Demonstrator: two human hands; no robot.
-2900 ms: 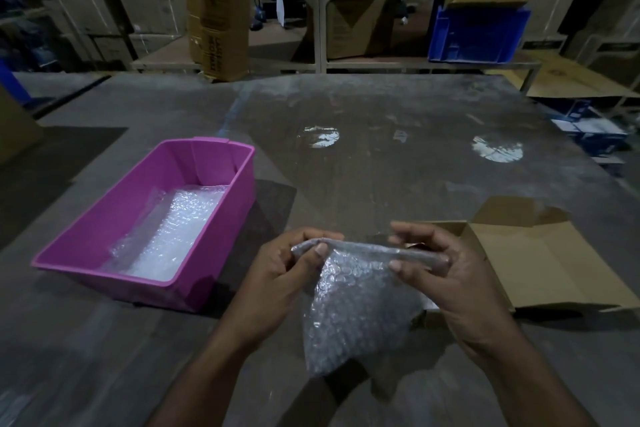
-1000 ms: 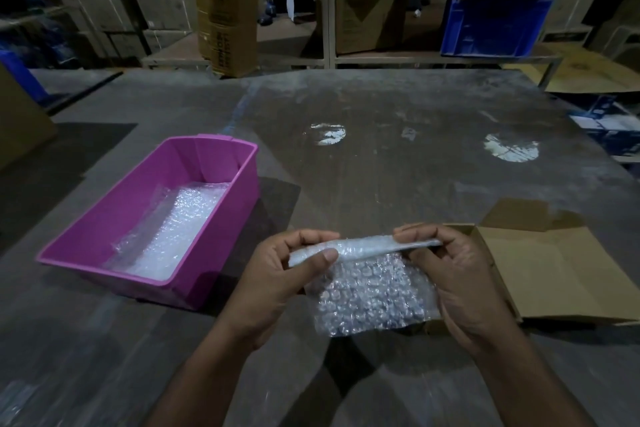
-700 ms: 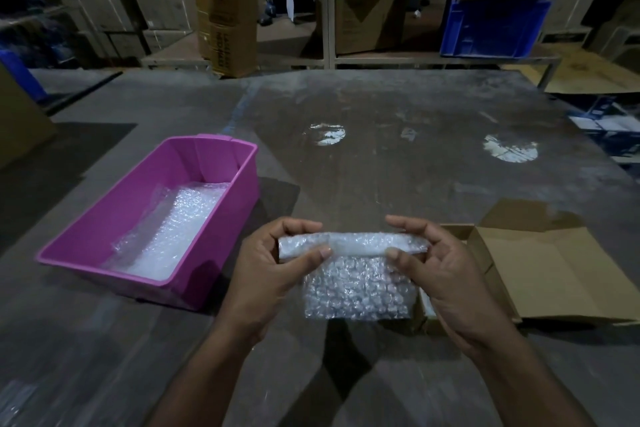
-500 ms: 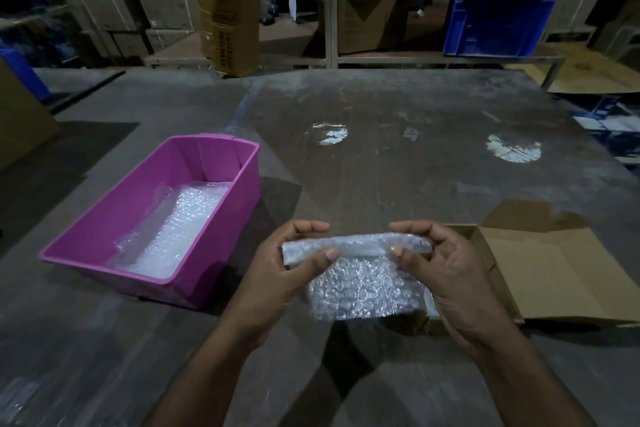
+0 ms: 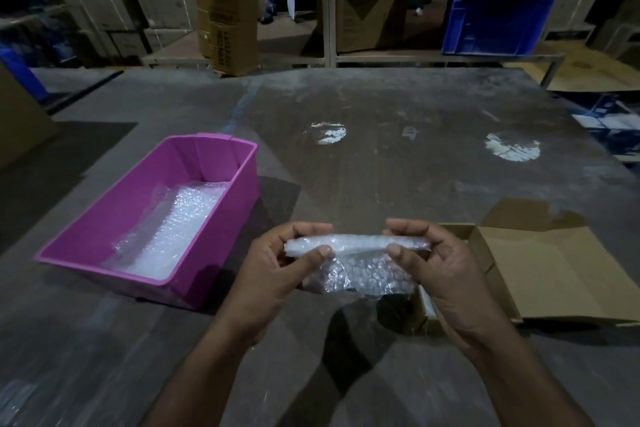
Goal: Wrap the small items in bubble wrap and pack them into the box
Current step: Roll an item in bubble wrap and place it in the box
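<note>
I hold a roll of bubble wrap (image 5: pixel 356 246) level above the table, with a short loose flap hanging below it. My left hand (image 5: pixel 277 274) pinches the roll's left end between thumb and fingers. My right hand (image 5: pixel 440 270) pinches its right end the same way. Whatever is inside the roll is hidden by the wrap. An open cardboard box (image 5: pixel 554 270) lies on the table just right of my right hand, partly behind it.
A pink plastic bin (image 5: pixel 221 211) stands at the left with bubble wrap sheets (image 5: pixel 173 232) inside. The grey table (image 5: pixel 398 166) stretches ahead. Behind it are a shelf rack, a blue crate (image 5: pixel 495 24) and stacked cartons (image 5: pixel 225 3).
The wrap has been rolled up: the long hanging sheet has shortened to a small flap under a thicker roll. Both hands stay on the roll's ends.
</note>
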